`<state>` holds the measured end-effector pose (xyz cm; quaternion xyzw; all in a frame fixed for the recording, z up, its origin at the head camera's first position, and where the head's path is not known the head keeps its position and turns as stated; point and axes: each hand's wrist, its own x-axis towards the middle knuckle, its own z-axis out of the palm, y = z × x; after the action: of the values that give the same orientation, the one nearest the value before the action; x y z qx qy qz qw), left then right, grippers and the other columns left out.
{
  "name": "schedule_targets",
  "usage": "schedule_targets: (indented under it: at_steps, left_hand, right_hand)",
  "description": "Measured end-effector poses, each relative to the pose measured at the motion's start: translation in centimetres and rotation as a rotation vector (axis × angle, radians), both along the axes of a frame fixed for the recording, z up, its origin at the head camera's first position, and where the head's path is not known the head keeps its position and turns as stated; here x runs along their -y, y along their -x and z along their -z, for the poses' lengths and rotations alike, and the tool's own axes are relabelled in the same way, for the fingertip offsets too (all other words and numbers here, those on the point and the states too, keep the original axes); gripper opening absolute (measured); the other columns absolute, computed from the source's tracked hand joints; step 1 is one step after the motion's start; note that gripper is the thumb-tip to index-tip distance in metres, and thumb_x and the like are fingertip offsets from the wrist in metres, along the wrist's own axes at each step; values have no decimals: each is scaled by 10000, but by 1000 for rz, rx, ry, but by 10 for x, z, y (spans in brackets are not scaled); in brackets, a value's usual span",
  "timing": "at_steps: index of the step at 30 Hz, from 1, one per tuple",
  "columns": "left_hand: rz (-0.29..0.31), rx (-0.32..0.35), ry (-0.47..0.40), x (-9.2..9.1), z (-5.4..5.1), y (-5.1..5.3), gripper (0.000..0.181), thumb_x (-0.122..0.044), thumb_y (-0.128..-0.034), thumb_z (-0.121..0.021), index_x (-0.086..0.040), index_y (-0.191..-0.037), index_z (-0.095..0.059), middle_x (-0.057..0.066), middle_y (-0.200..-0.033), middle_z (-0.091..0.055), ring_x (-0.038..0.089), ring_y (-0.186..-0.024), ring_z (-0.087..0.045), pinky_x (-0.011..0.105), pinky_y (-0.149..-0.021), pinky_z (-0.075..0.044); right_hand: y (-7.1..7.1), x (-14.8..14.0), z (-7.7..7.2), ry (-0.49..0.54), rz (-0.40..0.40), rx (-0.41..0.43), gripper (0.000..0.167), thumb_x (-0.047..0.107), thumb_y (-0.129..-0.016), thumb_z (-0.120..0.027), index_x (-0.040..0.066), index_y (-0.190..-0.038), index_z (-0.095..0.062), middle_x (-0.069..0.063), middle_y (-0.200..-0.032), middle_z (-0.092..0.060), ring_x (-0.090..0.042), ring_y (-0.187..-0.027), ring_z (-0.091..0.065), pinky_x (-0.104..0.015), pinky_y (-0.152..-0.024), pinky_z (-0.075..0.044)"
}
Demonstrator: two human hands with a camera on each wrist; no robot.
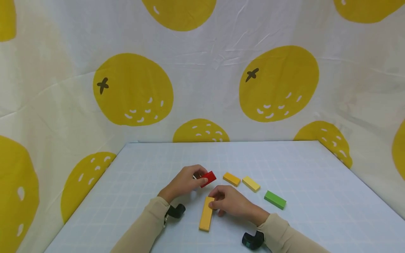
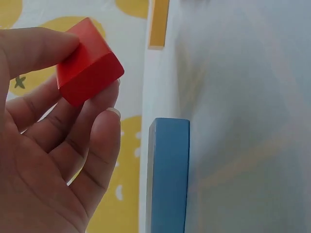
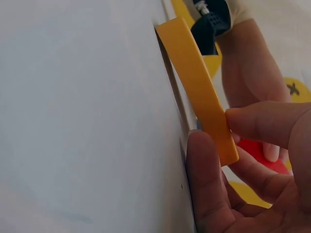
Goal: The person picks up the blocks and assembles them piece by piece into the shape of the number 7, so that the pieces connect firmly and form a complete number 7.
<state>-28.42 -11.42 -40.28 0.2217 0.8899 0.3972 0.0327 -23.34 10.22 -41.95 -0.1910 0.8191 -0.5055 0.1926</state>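
Observation:
My left hand [image 1: 187, 181] holds a red block [image 1: 209, 178] above the table, pinched between thumb and fingers. In the left wrist view, the same red block [image 2: 90, 63] is tilted in the fingertips, and a long blue block [image 2: 171, 174] lies on the table beside the hand. A long orange-yellow block [image 1: 206, 215] has its far end pinched by my right hand [image 1: 232, 202]. Seen from the right wrist, that orange-yellow block [image 3: 199, 87] sits between thumb and fingers, its gripped end slightly off the tabletop. The blue block is mostly hidden in the head view.
On the white table [image 1: 316, 175], beyond and right of my hands, lie an orange block [image 1: 231, 179], a pale yellow block [image 1: 251, 184] and a green block [image 1: 275, 200]. A fruit-patterned white cloth [image 1: 205, 88] hangs behind the table and along its sides.

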Motion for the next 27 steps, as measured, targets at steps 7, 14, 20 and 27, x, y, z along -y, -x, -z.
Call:
schedule_targets:
  at_steps: [7, 14, 20, 27]
  left_hand:
    - [-55, 59, -67, 1, 2, -2, 196, -320, -940, -699, -232, -1109, -654, -95, -1005, -657, 161, -916, -610, 327, -774, -552]
    - [-49, 74, -118, 0, -1, 1, 332, -322, -930, -718, -238, -1237, -623, -50, -1048, -655, 179, -916, -623, 317, -767, -566]
    - [-20, 75, -133, 0, -1, 2, 469, -307, -948, -697, -288, -1402, -583, -35, -1086, -651, 173, -937, -621, 313, -776, -572]
    - [34, 117, -194, 2, -1, 0, 441, -267, -983, -652, -358, -1406, -570, 16, -1095, -640, 206, -839, -662, 362, -782, -578]
  right_hand:
    - [-3, 0, 0, 1, -12, 8, 237, 241, -892, -772, 109, -1067, -683, -45, -907, -654, -230, -698, -644, -338, -673, -577]
    - [0, 0, -2, -18, -22, -16, 225, 240, -891, -771, 124, -1065, -688, -30, -921, -662, -222, -734, -642, -340, -683, -578]
    - [0, -1, -2, -12, -44, -1, 217, 230, -890, -773, 119, -1055, -685, -31, -915, -662, -214, -766, -633, -337, -681, -579]
    - [-3, 1, -4, -27, -55, -20, 215, 238, -890, -772, 126, -1050, -682, -20, -895, -657, -201, -754, -624, -323, -669, -569]
